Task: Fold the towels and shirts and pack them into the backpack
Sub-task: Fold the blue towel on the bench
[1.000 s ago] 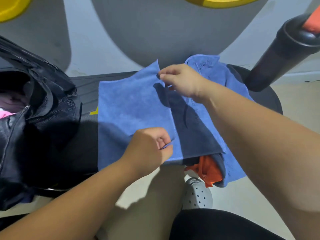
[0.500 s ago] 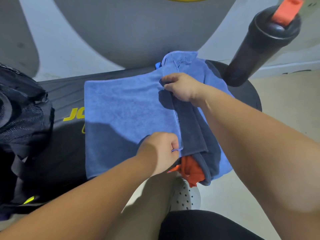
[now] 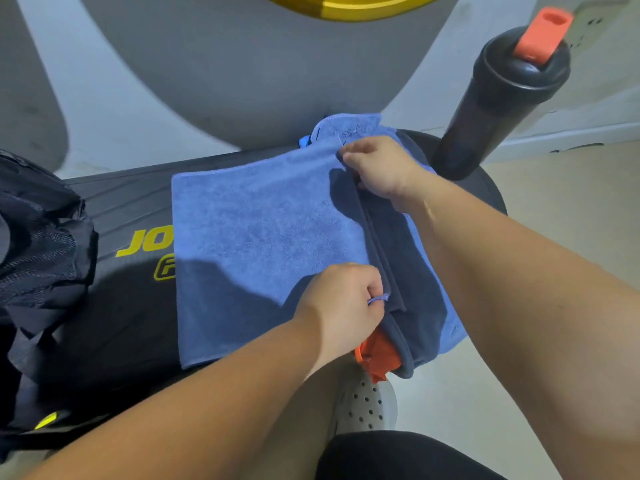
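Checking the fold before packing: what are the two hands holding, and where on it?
Both hold the blue towel by its right edge: left hand pinches the near corner, right hand pinches the far corner.

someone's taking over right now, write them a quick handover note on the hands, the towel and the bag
Hands: the left hand pinches the near right corner of the blue towel; the right hand has a grip on its far right corner.
Things: the towel lies flat on the black bench, its right edge meeting a pile of clothes. The backpack sits at the bench's left end.
Done: towel spread out.
Left: fold it, fold the pile, pack everything.
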